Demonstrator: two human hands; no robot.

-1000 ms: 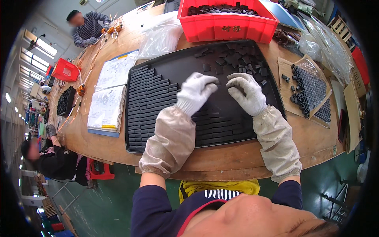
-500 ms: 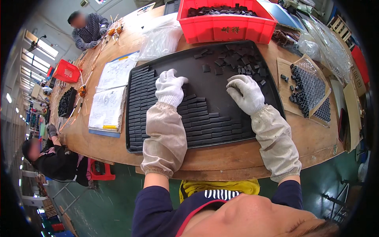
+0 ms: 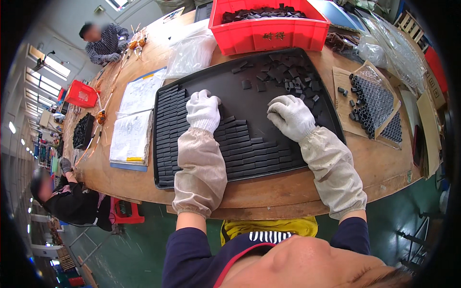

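Note:
Both my hands wear white knit gloves and beige sleeve covers. My left hand rests flat on the upper end of the rows of small black blocks laid in a large black tray. My right hand lies curled on the tray, right of the rows and just below a loose heap of black pieces in the tray's far right corner. Whether either hand pinches a piece is hidden by the gloves.
A red bin of black parts stands behind the tray. Cardboard with black cylinders lies to the right, papers on a blue board and a plastic bag to the left. Two other people sit along the wooden table's left side.
My left hand moved left and away from me, from beside the right hand to the upper end of the rows. My right hand stayed nearly still.

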